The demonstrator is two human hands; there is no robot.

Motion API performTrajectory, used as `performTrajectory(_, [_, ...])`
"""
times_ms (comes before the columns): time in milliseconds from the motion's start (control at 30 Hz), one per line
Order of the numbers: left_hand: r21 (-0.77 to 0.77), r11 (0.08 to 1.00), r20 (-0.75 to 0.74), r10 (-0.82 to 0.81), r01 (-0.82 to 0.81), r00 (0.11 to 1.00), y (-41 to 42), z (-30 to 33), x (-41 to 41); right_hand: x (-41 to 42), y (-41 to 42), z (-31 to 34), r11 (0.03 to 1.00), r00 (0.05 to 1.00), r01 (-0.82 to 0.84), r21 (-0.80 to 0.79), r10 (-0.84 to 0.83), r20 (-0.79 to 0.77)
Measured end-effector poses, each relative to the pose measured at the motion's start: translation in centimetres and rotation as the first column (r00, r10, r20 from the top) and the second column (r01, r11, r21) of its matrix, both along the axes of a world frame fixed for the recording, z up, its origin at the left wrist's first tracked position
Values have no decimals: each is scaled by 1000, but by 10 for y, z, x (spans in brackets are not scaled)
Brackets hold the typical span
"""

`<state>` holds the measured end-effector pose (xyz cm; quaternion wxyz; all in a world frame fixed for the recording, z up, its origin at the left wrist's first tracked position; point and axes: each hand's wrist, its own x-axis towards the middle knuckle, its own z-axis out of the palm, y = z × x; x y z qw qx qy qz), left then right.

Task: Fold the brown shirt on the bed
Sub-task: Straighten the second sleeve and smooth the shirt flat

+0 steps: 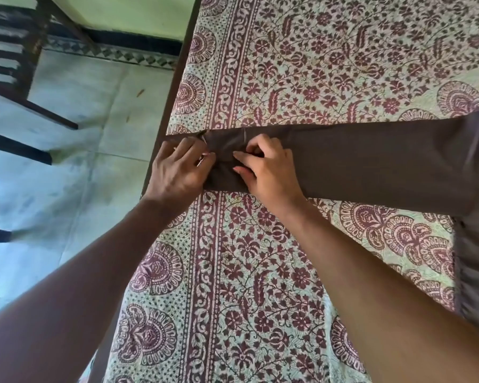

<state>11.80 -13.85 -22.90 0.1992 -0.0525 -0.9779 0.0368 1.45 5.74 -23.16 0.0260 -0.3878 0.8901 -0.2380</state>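
While both my hands, left [177,172] and right [266,170], pinch the cuff of the brown shirt [371,167] stretched across the bed [288,64] at mid-frame, folding seems barely begun, the sleeve unfolded.

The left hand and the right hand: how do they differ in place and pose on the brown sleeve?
The left hand grips the sleeve's cuff end at the bed's edge; the right hand sits further in along it. The left hand looks darker, in shade; the right hand looks paler. Both have curled fingers that pinch the cloth.
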Motion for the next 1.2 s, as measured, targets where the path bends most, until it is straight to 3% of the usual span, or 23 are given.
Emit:
performTrajectory(67, [153,985,36,70,-74,997,5,2,3,1,-2,2,1000,999,-25,15,25,25])
performTrajectory(133, [396,897,126,158,-195,979,12,7,4,1,-5,5,1000,999,11,-16,-10,35])
performTrajectory(200, [488,812,213,244,-320,946,15,8,4,3,-8,5,993,994,109,-40,-109,-5])
performTrajectory(267, [402,833,320,262,-381,910,16,0,9,5,-13,3,988,989,147,36,-146,-37])
performTrajectory(433, [273,864,455,272,-424,848,14,-11,16,7,-6,-7,931,999,-34,364,22,38])
performTrajectory(600, [246,883,489,244,-401,838,13,-6,13,-23,98,-3,839,976,174,515,-216,22])
performTrajectory(700, [234,883,496,251,-406,831,12,-5,10,-33,152,6,765,906,324,556,-420,49])
performTrajectory(800, [222,884,500,258,-410,827,13,-6,10,-36,136,12,737,830,450,505,-554,69])
performTrajectory(867, [218,887,503,256,-408,826,12,-8,9,-34,98,14,803,880,413,429,-474,41])
performTrajectory(933, [217,885,502,261,-412,825,12,-9,9,-26,54,9,890,962,222,398,-266,58])
performTrajectory(1000, [220,883,504,262,-416,823,12,-9,9,-17,23,4,908,979,83,411,-151,135])
performTrajectory(1100, [221,880,517,260,-420,816,14,-7,10,-18,36,-3,895,978,70,441,-148,146])
performTrajectory(1200, [212,871,586,249,-443,771,14,0,6,-29,108,-4,865,957,218,451,-279,72])
